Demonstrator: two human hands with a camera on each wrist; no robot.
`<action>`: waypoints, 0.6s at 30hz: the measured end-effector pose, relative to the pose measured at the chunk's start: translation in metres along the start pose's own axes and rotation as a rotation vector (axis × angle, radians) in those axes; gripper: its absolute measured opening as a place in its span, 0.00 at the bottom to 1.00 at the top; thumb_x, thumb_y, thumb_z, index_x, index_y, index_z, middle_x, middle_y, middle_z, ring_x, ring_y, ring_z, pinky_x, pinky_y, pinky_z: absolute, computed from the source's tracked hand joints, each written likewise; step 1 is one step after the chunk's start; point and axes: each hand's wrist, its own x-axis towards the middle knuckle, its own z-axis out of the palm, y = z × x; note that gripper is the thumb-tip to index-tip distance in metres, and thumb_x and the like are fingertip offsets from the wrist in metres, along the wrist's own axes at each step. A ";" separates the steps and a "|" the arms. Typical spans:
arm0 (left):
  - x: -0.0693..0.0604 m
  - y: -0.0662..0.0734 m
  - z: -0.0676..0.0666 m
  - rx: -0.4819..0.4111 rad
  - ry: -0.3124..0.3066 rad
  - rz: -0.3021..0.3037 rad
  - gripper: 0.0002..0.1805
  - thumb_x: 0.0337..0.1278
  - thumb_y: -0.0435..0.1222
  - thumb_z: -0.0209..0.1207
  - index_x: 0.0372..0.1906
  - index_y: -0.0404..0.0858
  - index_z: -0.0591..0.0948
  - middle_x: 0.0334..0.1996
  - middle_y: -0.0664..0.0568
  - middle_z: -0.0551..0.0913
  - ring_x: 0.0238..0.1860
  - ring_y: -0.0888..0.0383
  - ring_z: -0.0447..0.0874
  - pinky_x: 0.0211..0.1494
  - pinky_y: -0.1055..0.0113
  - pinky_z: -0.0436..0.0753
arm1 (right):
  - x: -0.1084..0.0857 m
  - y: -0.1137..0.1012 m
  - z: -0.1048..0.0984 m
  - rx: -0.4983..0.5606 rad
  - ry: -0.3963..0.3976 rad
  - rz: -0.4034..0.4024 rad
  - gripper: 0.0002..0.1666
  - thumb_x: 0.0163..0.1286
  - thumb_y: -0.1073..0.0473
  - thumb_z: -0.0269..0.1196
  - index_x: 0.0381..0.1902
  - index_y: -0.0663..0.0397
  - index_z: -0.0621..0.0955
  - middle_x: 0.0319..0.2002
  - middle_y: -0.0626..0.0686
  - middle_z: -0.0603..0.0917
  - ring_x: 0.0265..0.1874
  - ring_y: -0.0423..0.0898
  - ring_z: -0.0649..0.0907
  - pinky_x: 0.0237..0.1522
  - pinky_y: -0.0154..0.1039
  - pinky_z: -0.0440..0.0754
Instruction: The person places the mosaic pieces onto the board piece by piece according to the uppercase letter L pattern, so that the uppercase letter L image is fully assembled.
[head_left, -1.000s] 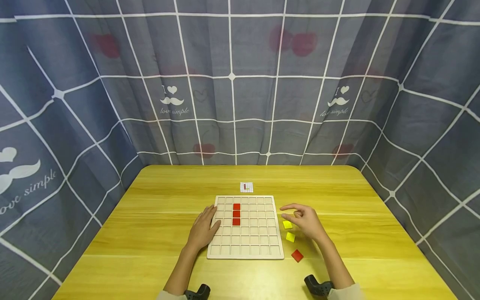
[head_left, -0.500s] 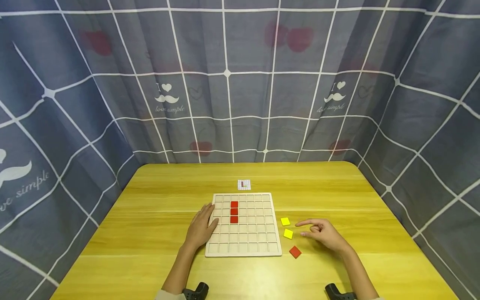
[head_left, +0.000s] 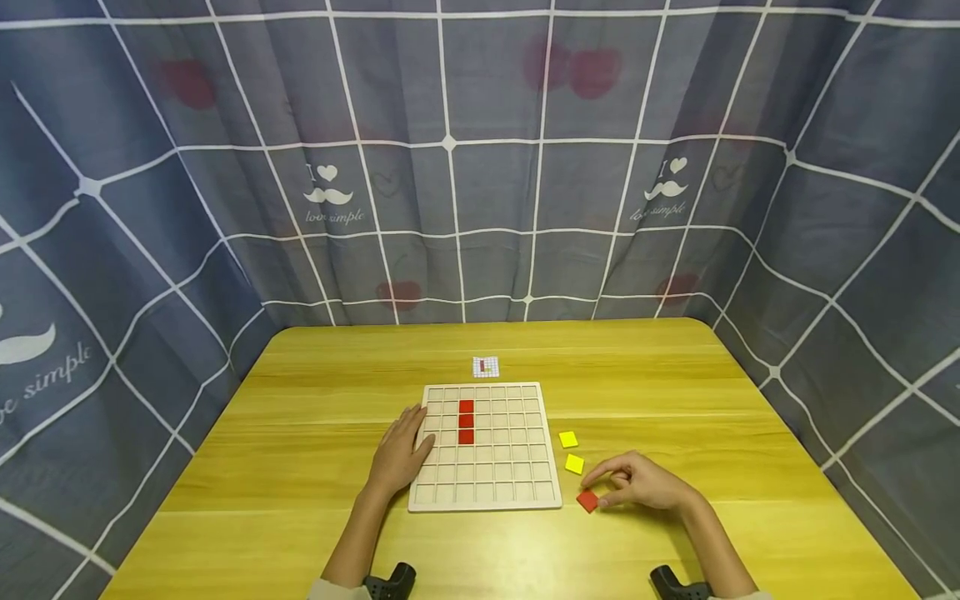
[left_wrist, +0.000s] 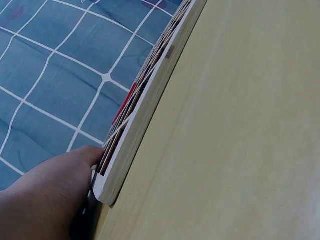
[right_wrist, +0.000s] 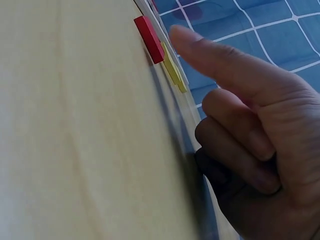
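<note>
My right hand [head_left: 641,483] is right beside a red square tile [head_left: 587,500] on the table, index finger and thumb spread around its near side. In the right wrist view a gap shows between a fingertip [right_wrist: 182,37] and the red tile [right_wrist: 149,40]; the other fingers are curled in. Two yellow tiles [head_left: 574,464] lie just beyond. My left hand [head_left: 401,450] rests on the left edge of a wooden grid board [head_left: 495,492], its thumb over the rim in the left wrist view. Three red tiles [head_left: 466,421] sit in a column of the board's cells.
A small white card [head_left: 485,367] printed with a grid and coloured marks lies behind the board. The wooden table [head_left: 315,400] reaches back to a grey-blue checked curtain [head_left: 495,192], which also hangs at both sides.
My right hand has drawn back from beside the yellow tiles, then come down to the loose red tile. The left hand stays on the board's edge. The head view has shifted slightly.
</note>
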 end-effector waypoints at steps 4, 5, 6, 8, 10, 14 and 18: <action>0.000 0.000 -0.001 -0.013 -0.001 0.000 0.30 0.64 0.44 0.52 0.66 0.35 0.64 0.67 0.42 0.61 0.68 0.44 0.54 0.70 0.50 0.52 | 0.001 -0.003 0.001 -0.058 -0.004 0.053 0.17 0.57 0.59 0.67 0.46 0.52 0.83 0.10 0.58 0.56 0.10 0.37 0.54 0.13 0.35 0.59; 0.000 0.000 -0.001 -0.015 -0.006 -0.005 0.30 0.64 0.45 0.51 0.67 0.35 0.64 0.67 0.42 0.61 0.68 0.44 0.53 0.70 0.51 0.52 | 0.001 -0.003 0.001 -0.067 -0.006 0.062 0.17 0.57 0.59 0.67 0.46 0.51 0.83 0.10 0.59 0.56 0.10 0.37 0.54 0.14 0.35 0.60; 0.000 0.000 -0.001 -0.017 -0.007 -0.007 0.30 0.64 0.45 0.51 0.67 0.35 0.64 0.67 0.42 0.61 0.68 0.44 0.53 0.70 0.51 0.51 | 0.002 -0.004 0.001 -0.075 -0.006 0.069 0.17 0.57 0.59 0.67 0.46 0.51 0.83 0.10 0.59 0.56 0.10 0.36 0.54 0.14 0.34 0.60; 0.000 0.000 -0.002 -0.017 -0.008 -0.009 0.30 0.64 0.45 0.51 0.67 0.35 0.64 0.67 0.43 0.61 0.69 0.45 0.53 0.70 0.51 0.51 | 0.002 -0.004 0.001 -0.087 -0.008 0.085 0.17 0.57 0.59 0.67 0.46 0.51 0.83 0.10 0.60 0.57 0.10 0.36 0.55 0.14 0.33 0.62; 0.000 0.000 -0.001 -0.017 -0.006 -0.006 0.30 0.64 0.45 0.51 0.67 0.35 0.64 0.67 0.43 0.60 0.69 0.45 0.52 0.70 0.51 0.50 | 0.003 -0.005 0.001 -0.093 -0.003 0.104 0.17 0.57 0.58 0.67 0.46 0.50 0.83 0.11 0.60 0.57 0.11 0.35 0.56 0.15 0.31 0.63; 0.001 0.000 0.000 -0.015 -0.005 -0.008 0.30 0.64 0.45 0.51 0.67 0.35 0.64 0.67 0.43 0.60 0.69 0.45 0.52 0.70 0.51 0.50 | 0.003 -0.005 0.003 -0.113 0.030 0.136 0.16 0.56 0.56 0.68 0.45 0.48 0.83 0.10 0.51 0.57 0.11 0.35 0.56 0.15 0.31 0.62; 0.000 0.000 0.000 -0.015 -0.005 -0.010 0.30 0.64 0.44 0.51 0.67 0.36 0.64 0.68 0.43 0.60 0.69 0.45 0.52 0.70 0.51 0.50 | 0.004 -0.004 0.004 -0.139 0.076 0.150 0.15 0.56 0.54 0.68 0.43 0.48 0.84 0.12 0.42 0.57 0.11 0.36 0.55 0.16 0.32 0.61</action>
